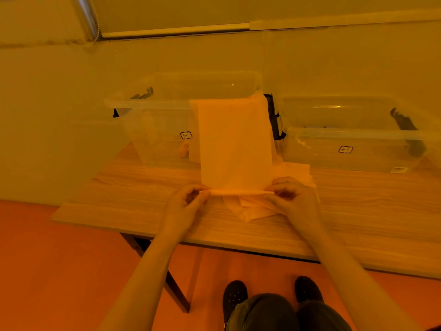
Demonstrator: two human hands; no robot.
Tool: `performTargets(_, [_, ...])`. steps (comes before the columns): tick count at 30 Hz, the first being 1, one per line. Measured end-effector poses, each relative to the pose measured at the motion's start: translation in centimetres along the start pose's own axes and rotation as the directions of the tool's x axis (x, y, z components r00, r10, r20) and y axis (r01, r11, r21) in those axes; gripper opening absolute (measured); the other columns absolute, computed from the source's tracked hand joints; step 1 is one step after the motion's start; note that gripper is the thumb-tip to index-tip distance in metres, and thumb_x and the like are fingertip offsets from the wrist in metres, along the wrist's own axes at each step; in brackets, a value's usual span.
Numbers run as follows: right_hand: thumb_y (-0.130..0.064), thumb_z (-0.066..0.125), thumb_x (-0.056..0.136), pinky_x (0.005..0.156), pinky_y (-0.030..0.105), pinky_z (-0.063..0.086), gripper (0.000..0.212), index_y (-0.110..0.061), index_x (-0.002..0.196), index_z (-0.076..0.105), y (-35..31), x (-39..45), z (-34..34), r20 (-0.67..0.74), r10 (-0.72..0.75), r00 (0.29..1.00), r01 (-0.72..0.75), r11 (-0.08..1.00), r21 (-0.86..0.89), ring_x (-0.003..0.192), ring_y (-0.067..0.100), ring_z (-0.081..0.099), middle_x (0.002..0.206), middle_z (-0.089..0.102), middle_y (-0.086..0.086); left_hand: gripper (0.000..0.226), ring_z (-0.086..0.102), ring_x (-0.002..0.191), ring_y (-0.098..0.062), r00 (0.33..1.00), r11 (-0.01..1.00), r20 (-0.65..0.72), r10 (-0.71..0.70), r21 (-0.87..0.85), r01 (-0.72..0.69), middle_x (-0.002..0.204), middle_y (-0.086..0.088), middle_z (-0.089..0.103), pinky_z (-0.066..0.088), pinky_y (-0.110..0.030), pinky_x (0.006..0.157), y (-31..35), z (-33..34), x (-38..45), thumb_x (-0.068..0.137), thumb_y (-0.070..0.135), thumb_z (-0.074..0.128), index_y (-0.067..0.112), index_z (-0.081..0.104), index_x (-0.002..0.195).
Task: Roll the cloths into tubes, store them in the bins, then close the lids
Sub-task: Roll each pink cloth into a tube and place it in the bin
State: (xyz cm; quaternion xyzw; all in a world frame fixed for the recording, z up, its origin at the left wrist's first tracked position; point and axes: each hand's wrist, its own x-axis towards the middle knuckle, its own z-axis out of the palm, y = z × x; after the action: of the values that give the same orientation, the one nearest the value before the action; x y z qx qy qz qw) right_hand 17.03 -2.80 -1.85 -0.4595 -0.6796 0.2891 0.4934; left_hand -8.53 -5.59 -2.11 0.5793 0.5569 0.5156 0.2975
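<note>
At the near edge of the desk (124, 206), between the two hands, the cloth (235, 144) has its first narrow roll, a thin tube running left to right, square to the person's forearms. The left hand (188, 199) pinches the left end of that roll with thumb and curled fingers; the right hand (290, 193) pinches the right end the same way. Both are closed on the cloth, neither nearer than the other, each at one tip of the long axis. The rest of the cloth stretches away from the hands, rising from the roll up and over the front rim of the left bin (148, 103), so the unrolled length lies straight ahead of the fingers. That is the relation the next move seems to turn on: rolling forward, away from the body, should take up the sheet toward the bin, and the draped far end will have to slide off the rim as it goes. Under and just beside the right hand lies a heap of more cloths (250, 209), crumpled on the desk, touching the one being worked. The right bin (353, 134) stands just beside the left one, both open, with no lids in view. The wrists are level, the forearms converging from the lower corners
</note>
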Motion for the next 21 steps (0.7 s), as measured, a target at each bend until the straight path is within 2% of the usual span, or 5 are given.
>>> performTargets(4, [-0.017, 0.072, 0.083, 0.079, 0.008, 0.047, 0.016, -0.033, 0.087, 0.070, -0.14, -0.13, 0.20, 0.020, 0.067, 0.998, -0.068, 0.995, 0.066, 0.089, -0.011, 0.060, 0.092, 0.067, -0.016, 0.016, 0.056, 0.062, -0.003, 0.999, 0.998, 0.000, 0.043, -0.044, -0.043, 0.073, 0.005, 0.061, 0.043, -0.020, 0.060, 0.08, 0.05, -0.11, 0.094, 0.018, 0.057, 0.033, 0.059, 0.094])
performTargets(8, [-0.012, 0.068, 0.085, 0.069, 0.017, 0.052, 0.016, -0.027, 0.090, 0.065, -0.25, -0.16, 0.31, 0.009, 0.052, 0.999, -0.052, 0.991, 0.124, 0.079, 0.001, 0.062, 0.088, 0.066, -0.006, 0.021, 0.053, 0.058, -0.001, 0.996, 0.997, 0.033, 0.081, -0.016, -0.080, 0.068, 0.006, 0.059, 0.042, -0.016, 0.058, 0.16, 0.08, -0.19, 0.094, 0.012, 0.056, 0.032, 0.061, 0.090])
performTargets(14, [-0.011, 0.066, 0.087, 0.071, 0.022, 0.052, 0.018, -0.028, 0.091, 0.064, -0.27, -0.14, 0.30, 0.029, 0.045, 0.999, -0.048, 0.994, 0.098, 0.078, 0.005, 0.060, 0.091, 0.065, -0.006, 0.021, 0.060, 0.074, -0.006, 0.999, 0.998, 0.048, -0.005, -0.057, 0.007, 0.079, 0.016, 0.066, 0.045, -0.024, 0.064, -0.31, -0.13, -0.07, 0.083, 0.024, 0.073, 0.044, 0.068, 0.087])
performTargets(18, [-0.001, 0.072, 0.079, 0.070, 0.028, 0.051, 0.029, -0.028, 0.089, 0.065, -0.17, -0.13, 0.18, 0.045, 0.059, 0.997, -0.063, 0.993, 0.101, 0.080, 0.014, 0.059, 0.093, 0.065, 0.002, 0.024, 0.059, 0.069, -0.003, 0.999, 0.997, 0.026, 0.020, -0.073, -0.018, 0.077, 0.012, 0.067, 0.044, -0.024, 0.064, 0.00, -0.04, -0.01, 0.089, 0.022, 0.065, 0.045, 0.067, 0.082])
performTargets(21, [-0.005, 0.069, 0.083, 0.071, 0.020, 0.050, 0.025, -0.029, 0.088, 0.065, -0.13, -0.10, 0.18, 0.057, 0.069, 0.996, -0.074, 0.993, 0.089, 0.082, 0.008, 0.059, 0.093, 0.065, -0.003, 0.022, 0.059, 0.069, -0.005, 1.000, 0.999, 0.011, 0.014, -0.046, -0.013, 0.079, 0.010, 0.066, 0.045, -0.026, 0.064, -0.09, 0.00, 0.02, 0.091, 0.024, 0.063, 0.043, 0.067, 0.081])
